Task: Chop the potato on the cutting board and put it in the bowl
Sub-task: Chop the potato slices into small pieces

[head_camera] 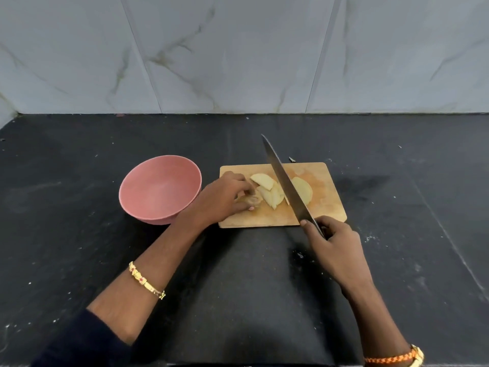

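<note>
A wooden cutting board (321, 207) lies on the black counter. Pale potato slices (272, 196) are fanned across its middle, and one larger piece (304, 190) lies to the right of the blade. My left hand (225, 198) rests on the board's left part, fingers closed on a remaining potato piece (255, 201). My right hand (334, 246) grips the handle of a long knife (284, 181) at the board's near right corner; the blade slants up and away over the slices. A pink bowl (158, 190) stands just left of the board, with nothing visible inside.
The black stone counter (238, 274) stretches all around. A marble-tiled wall (238, 54) rises behind it. A small dark scrap (291, 159) lies just past the board's far edge.
</note>
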Action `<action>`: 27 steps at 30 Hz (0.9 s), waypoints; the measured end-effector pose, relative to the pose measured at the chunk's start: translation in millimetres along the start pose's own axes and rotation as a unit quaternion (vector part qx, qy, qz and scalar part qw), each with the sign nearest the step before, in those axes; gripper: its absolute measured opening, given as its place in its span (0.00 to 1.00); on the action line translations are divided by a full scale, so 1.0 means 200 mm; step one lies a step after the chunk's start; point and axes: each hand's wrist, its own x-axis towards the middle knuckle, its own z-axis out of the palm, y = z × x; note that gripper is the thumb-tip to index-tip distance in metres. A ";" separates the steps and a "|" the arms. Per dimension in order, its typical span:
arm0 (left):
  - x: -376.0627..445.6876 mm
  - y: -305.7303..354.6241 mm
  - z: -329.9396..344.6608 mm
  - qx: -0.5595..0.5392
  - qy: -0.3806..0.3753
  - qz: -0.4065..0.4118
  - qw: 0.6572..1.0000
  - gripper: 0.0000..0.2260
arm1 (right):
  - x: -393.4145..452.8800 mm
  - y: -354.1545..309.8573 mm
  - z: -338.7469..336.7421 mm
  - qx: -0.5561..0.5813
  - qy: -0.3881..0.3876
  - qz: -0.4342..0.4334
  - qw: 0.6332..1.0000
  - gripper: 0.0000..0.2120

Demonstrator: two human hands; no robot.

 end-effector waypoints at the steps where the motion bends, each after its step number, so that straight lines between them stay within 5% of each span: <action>1: -0.01 -0.01 -0.01 -0.021 0.023 -0.013 0.999 0.13 | 0.00 0.01 -0.01 -0.002 0.016 0.002 1.000 0.12; 4: -0.01 0.01 -0.06 -0.102 0.064 -0.070 0.990 0.08 | 0.01 0.02 -0.03 0.000 0.064 0.010 0.998 0.12; 9: 0.06 0.07 0.01 -0.093 -0.011 -0.100 0.991 0.14 | 0.14 0.00 -0.02 0.011 0.127 0.027 0.992 0.09; 15: 0.11 0.09 0.05 -0.097 -0.012 -0.119 0.988 0.15 | 0.38 -0.08 0.04 0.002 0.081 0.046 0.996 0.24; 21: 0.16 0.15 0.11 -0.119 0.005 -0.110 0.987 0.14 | 0.49 -0.06 0.09 -0.013 0.059 0.009 0.998 0.16; 27: 0.25 0.22 0.17 -0.136 0.036 -0.116 0.983 0.15 | 0.67 -0.04 -0.03 0.000 0.067 0.021 0.998 0.19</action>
